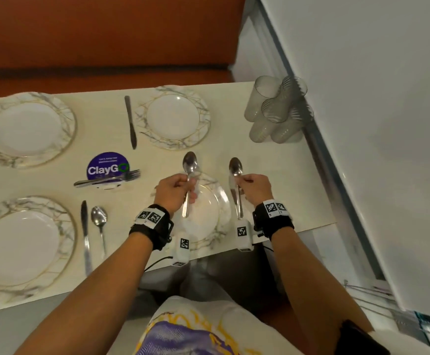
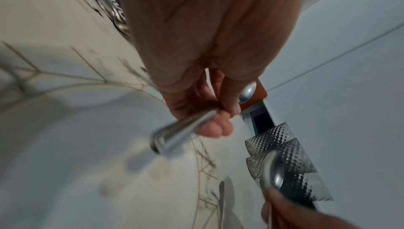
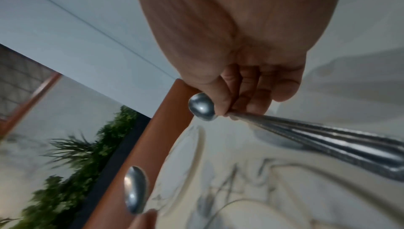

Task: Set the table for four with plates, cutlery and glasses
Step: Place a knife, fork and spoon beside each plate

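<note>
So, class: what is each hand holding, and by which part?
Left hand pinches a spoon at mid-handle; right hand pinches another spoon near its neck.

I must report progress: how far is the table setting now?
Done: four plates laid; one setting has knife and spoon. In hand: the left hand and right hand each hold a spoon. Left: forks piled, glasses clustered.

Two steel spoons (image 1: pixel 189 175) (image 1: pixel 236 180) — upright-ish, held over marbled plate (image 1: pixel 216 201).
</note>
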A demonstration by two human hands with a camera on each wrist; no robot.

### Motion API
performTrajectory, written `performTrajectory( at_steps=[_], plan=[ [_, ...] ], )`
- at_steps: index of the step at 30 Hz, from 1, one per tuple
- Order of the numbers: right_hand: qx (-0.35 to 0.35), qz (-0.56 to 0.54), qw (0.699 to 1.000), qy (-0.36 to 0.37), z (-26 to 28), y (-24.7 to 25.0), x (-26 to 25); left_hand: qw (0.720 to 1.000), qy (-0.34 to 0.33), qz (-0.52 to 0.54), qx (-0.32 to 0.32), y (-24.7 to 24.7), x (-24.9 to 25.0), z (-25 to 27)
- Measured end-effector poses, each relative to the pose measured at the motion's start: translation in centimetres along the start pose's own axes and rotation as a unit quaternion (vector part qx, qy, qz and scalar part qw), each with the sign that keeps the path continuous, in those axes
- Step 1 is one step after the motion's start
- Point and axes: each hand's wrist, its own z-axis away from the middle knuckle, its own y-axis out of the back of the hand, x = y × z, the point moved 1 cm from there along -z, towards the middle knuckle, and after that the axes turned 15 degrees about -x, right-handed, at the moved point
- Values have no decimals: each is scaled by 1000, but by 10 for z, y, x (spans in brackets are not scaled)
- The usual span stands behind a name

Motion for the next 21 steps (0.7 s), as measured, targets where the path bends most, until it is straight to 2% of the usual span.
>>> performTrajectory(
  at_steps=[3, 8, 14, 21],
  plan=[
    [-9, 40, 998, -46, -7, 21, 28, 999, 9, -35, 34, -15, -6, -8],
    [-1, 78, 995, -65, -6, 25, 56, 996, 47, -2, 81, -26, -12, -19],
    [29, 81, 996, -27, -5, 19, 63, 994, 59, 43, 81, -29, -9, -20],
    [20, 69, 997, -42, -6, 18, 63, 994, 56, 46, 85, -31, -9, -21]
  ],
)
